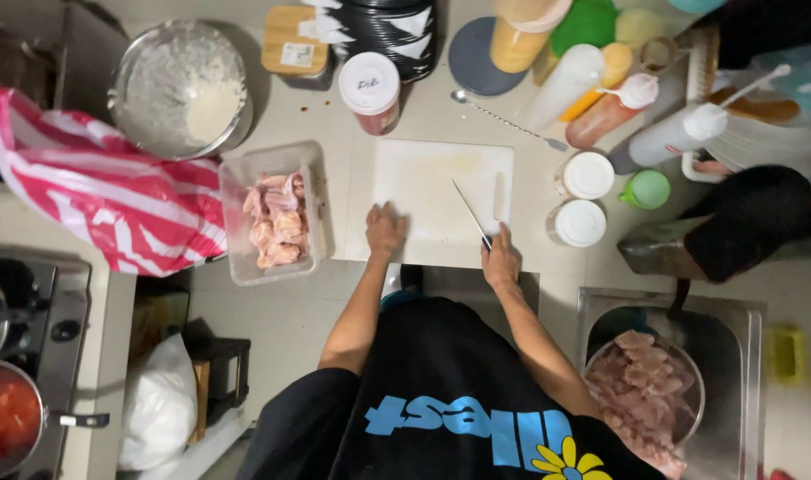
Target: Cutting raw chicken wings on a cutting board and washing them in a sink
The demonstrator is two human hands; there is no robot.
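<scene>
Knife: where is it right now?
Head view: the knife is in the right hand, blade lying across the right part of the white cutting board, with the left hand flat on the board's near edge.

tub (272, 213) left of board (428, 200) (adjacent)

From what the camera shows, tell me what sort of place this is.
Probably a kitchen, perhaps a small commercial one: a white cutting board with the right hand holding a knife, a tub of raw chicken, and squeeze bottles of sauce.
</scene>
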